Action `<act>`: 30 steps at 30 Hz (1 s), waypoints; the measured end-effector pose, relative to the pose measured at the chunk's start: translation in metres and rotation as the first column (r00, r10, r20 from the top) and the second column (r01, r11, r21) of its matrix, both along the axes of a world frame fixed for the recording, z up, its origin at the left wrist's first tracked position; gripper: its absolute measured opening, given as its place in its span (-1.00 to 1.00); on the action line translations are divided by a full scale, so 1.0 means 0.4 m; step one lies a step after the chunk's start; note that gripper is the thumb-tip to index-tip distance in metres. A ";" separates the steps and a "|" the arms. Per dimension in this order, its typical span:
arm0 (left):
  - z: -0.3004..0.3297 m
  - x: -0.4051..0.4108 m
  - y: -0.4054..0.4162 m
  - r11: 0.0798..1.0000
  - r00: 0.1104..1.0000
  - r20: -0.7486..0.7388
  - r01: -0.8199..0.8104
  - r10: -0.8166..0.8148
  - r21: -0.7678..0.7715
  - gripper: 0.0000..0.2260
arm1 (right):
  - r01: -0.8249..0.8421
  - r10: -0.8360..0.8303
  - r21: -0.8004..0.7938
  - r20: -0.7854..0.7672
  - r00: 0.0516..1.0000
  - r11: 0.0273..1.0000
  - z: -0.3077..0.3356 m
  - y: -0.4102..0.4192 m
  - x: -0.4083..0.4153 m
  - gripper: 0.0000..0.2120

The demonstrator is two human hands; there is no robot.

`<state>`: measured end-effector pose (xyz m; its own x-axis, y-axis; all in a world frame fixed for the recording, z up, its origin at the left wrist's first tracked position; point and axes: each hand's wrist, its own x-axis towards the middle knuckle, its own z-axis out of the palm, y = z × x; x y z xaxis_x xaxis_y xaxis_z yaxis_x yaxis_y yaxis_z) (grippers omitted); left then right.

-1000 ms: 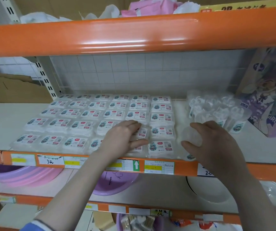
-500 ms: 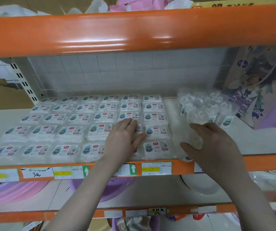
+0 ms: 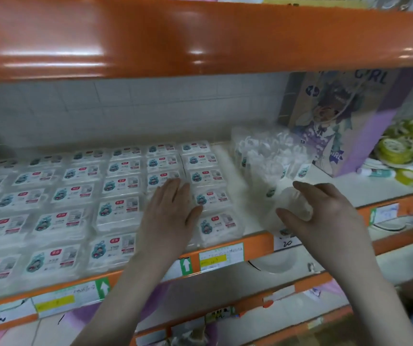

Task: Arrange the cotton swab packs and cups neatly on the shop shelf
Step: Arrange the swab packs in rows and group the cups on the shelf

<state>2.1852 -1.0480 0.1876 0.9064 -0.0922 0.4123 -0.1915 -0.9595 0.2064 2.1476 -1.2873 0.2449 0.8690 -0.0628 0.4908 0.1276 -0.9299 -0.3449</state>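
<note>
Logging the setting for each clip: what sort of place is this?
Most likely a small shop: orange shelf rails carry handwritten price labels, identical cotton swab packs lie in rows, and bagged swab cups stand beside them.

The whole view was smeared by motion, so the print on the cotton swab packs [image 3: 118, 211] could not be read, only a red tag and a cartoon figure. The left hand [image 3: 169, 216] lay flat over two or three packs and hid their labels. The leftmost packs ran off the picture's edge. The cup [image 3: 292, 203] under the right hand [image 3: 325, 218] was a pale blur, its base hidden behind the thumb. The handwriting on the price labels [image 3: 221, 255] was too small to make out. The green rolls [image 3: 405, 148] at the right were cut off by the frame.
</note>
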 end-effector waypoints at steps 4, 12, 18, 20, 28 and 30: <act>0.012 -0.007 -0.032 0.999 0.997 0.072 0.028 -0.025 -0.036 -0.47 | 0.046 -0.046 0.015 -0.019 0.999 0.999 0.006 -0.033 -0.002 -0.47; -0.003 -0.025 -0.148 0.994 0.989 0.147 0.022 -0.006 -0.110 -0.55 | 0.020 -0.020 0.039 -0.012 1.000 0.999 0.009 -0.155 0.053 -0.49; -0.012 -0.033 -0.260 0.986 0.969 0.216 -0.094 0.123 -0.141 -0.60 | -0.101 0.101 0.005 -0.041 0.994 0.995 0.009 -0.263 0.130 -0.47; -0.026 -0.024 -0.283 0.984 0.961 0.230 -0.125 0.151 -0.125 -0.61 | -0.143 0.141 -0.024 -0.076 0.987 0.989 0.011 -0.289 0.162 -0.47; -0.071 -0.014 -0.313 0.958 0.923 0.260 -0.282 0.283 -0.045 -0.64 | -0.345 0.324 -0.063 -0.222 0.920 0.937 -0.001 -0.311 0.246 -0.50; -0.077 -0.012 -0.317 0.948 0.909 0.273 -0.316 0.315 -0.043 -0.65 | -0.375 0.353 -0.113 -0.174 0.919 0.920 -0.011 -0.303 0.257 -0.51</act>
<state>2.1805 -1.1749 0.1568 0.7408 0.1788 0.6475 0.0730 -0.9796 0.1870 2.2503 -1.4085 0.2404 0.8813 0.3320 0.3363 0.4243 -0.8691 -0.2541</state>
